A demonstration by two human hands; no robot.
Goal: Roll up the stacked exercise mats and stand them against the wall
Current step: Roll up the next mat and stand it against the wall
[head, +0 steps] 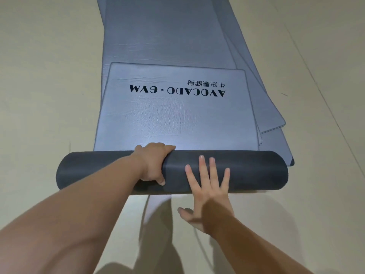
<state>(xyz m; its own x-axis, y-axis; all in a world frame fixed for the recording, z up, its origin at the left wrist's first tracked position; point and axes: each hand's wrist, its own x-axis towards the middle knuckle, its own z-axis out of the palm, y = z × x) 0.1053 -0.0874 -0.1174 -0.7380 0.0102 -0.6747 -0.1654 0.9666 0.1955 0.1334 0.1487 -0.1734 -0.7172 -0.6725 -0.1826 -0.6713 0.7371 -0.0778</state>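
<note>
My right hand (207, 186) lies flat, fingers straight and spread, on the near side of the dark rolled mat (246, 171) at lower centre. My left hand (152, 165) curls over the roll's top, gripping it. Beyond, the unrolled end (173, 119), printed AVOCADO · GYM, lies on the stacked mats (167, 36), which run to the frame's top.

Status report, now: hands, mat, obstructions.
Left hand grips dark roll. Right hand flat on it. Printed end not yet rolled. Flat mats underneath, nothing blocking.
</note>
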